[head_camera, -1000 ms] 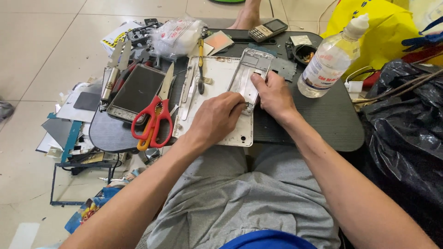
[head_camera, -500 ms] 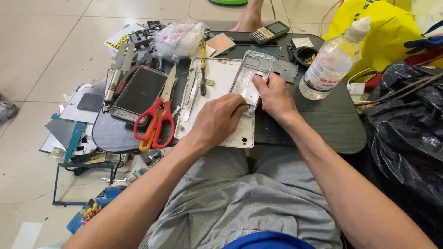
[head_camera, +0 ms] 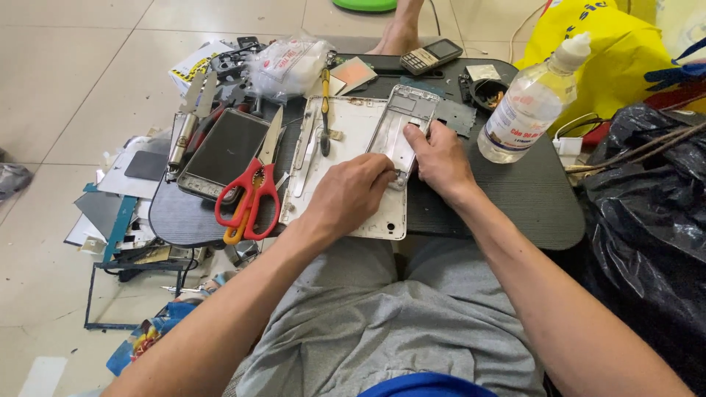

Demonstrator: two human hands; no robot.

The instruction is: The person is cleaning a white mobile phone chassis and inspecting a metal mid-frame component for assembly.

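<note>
**Two hands on a bare phone frame, lap table**

One silver phone frame [head_camera: 403,131] lies on a white tablet-sized back panel [head_camera: 351,158], which rests on a dark lap table [head_camera: 515,198]. Frame's long axis runs from the person up and slightly right, far end pointing away toward the table's back edge, near end under the hands. The white panel runs roughly the same way.

Left hand [head_camera: 351,192]: fingers curled together, tips pressed down at the frame's near-left edge; palm over the white panel. Whether it pinches anything small cannot be told. Right hand [head_camera: 440,158]: fingers bent and close together, laid on the frame's right side, thumb toward the near corner, pinning it flat.

Counted around: one pair of red-handled scissors [head_camera: 251,195], left of the panel, blades pointing away. One dark-screened tablet [head_camera: 224,153] beside them. One yellow-handled screwdriver [head_camera: 324,103] lying across the panel's far edge. One clear plastic bottle [head_camera: 531,99], tilted, right of the frame. One keypad phone [head_camera: 432,56] at the far edge. One black plastic bag [head_camera: 647,220] on the right.
</note>
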